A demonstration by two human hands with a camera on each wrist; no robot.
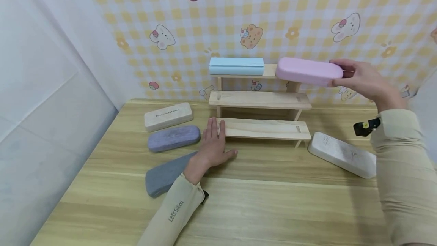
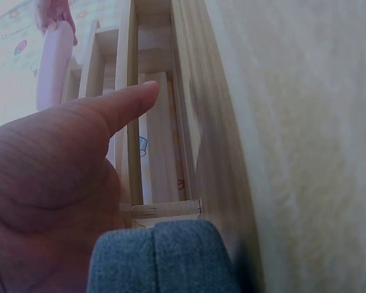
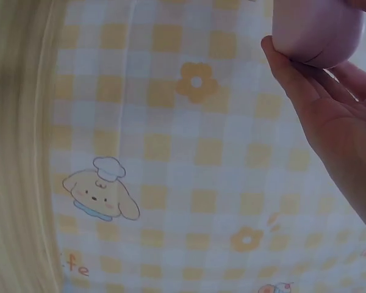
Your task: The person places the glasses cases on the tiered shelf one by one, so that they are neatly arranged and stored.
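My right hand (image 1: 367, 81) grips the right end of a pink glasses case (image 1: 307, 70) between thumb and fingers. The case lies level at the right half of the top tier of a wooden three-step rack (image 1: 259, 100); I cannot tell whether it touches the wood. A light blue glasses case (image 1: 236, 66) sits on the left half of that tier. My left hand (image 1: 213, 149), fingers straight, rests at the left end of the lowest step. Its thumb points right in front of the rack. Beneath the left wrist lies a grey-blue glasses case (image 1: 167, 174), partly covered.
Left of the rack on the wooden table (image 1: 266, 208) lie a cream case (image 1: 168, 117) with lettering and a purple case (image 1: 174, 138). A pale grey-white case (image 1: 341, 155) lies slanted at the right. Behind hangs a yellow checked cloth (image 1: 211, 18).
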